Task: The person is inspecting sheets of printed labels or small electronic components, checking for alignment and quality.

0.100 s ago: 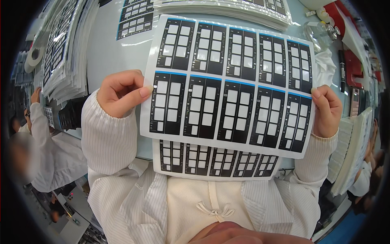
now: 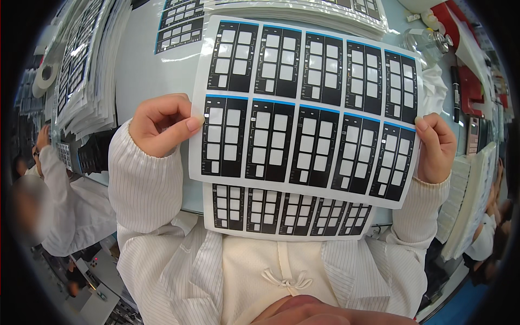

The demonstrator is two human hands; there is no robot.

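Note:
Between my hands I hold up a white sheet of printed labels (image 2: 299, 101), with two rows of black panels, blue top strips and white windows. My left hand (image 2: 165, 124) pinches its left edge between thumb and curled fingers. At the right edge, my right hand (image 2: 436, 146) grips it the same way, thumb on the front. Below it, a second label sheet (image 2: 287, 232) of the same pattern lies close to my body, its upper part hidden by the held sheet.
Stacked label sheets (image 2: 89, 65) stand at the left beside a tape roll (image 2: 45, 79). More stacked sheets (image 2: 303, 19) lie at the back. A glass bottle (image 2: 425, 42), a black pen (image 2: 456, 92) and a white stack (image 2: 460, 203) are at right. A co-worker's sleeve (image 2: 59, 184) shows at far left.
The held sheet has tilted slightly, its top edge shifting a little up and away. Both hands keep their grip in nearly the same place. The co-worker's hand at left moved slightly.

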